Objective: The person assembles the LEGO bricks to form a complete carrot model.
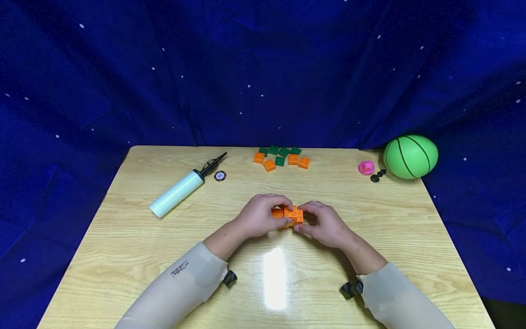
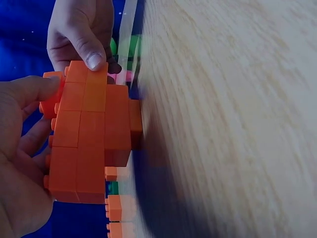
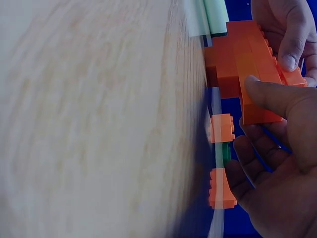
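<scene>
Both hands meet at a stepped block of joined orange toy bricks (image 2: 79, 129) near the middle of the table. Wide at the top, it narrows in steps toward the tabletop. My left hand (image 1: 263, 214) pinches a single orange brick (image 3: 293, 77) between thumb and fingers, right at the studs on top of the block. At the block's right end, my right hand (image 1: 324, 224) holds it, the thumb pressed on the near side in the right wrist view. The fingers partly cover the block in the head view.
Loose orange bricks (image 1: 269, 165) and green bricks (image 1: 283, 152) lie at the table's back. On the left are a hand pump (image 1: 176, 194) and a poker chip (image 1: 220, 176). A pink rubber duck (image 1: 366, 167), a small black object (image 1: 376, 177) and a green ball (image 1: 411, 156) occupy the back right.
</scene>
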A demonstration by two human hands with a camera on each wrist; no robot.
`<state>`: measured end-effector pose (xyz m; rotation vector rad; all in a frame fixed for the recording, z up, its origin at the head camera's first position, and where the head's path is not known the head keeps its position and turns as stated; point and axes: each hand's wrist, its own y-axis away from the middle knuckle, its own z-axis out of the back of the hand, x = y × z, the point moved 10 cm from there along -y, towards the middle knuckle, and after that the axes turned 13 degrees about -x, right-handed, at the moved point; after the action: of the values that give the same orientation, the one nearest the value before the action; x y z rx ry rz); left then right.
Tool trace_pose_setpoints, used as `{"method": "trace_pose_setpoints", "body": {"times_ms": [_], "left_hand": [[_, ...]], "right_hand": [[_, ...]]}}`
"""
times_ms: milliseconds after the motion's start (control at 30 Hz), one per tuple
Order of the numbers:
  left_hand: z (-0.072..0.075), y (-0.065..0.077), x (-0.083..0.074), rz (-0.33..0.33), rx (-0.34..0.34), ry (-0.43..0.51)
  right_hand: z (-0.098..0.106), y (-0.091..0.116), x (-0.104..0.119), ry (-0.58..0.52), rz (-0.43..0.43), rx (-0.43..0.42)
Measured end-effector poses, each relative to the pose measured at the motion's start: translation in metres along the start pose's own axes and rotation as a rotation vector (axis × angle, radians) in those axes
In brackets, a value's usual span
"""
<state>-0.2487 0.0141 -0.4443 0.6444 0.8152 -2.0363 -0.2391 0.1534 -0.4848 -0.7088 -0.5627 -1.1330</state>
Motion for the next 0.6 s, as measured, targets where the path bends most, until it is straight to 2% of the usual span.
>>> {"method": "trace_pose_setpoints", "body": {"times_ms": [400, 600], "left_hand": [[-0.0019, 0.0015, 0.007, 0.04, 0.018, -0.009], [-0.0034, 0.001, 0.0083, 0.029, 0.01, -0.001]], "right_hand": [[-0.0002, -0.0005, 0.0009, -0.005, 0.018, 0.003], [-0.0005, 0.0005, 0.0025, 0.003, 0.034, -0.003]]}}
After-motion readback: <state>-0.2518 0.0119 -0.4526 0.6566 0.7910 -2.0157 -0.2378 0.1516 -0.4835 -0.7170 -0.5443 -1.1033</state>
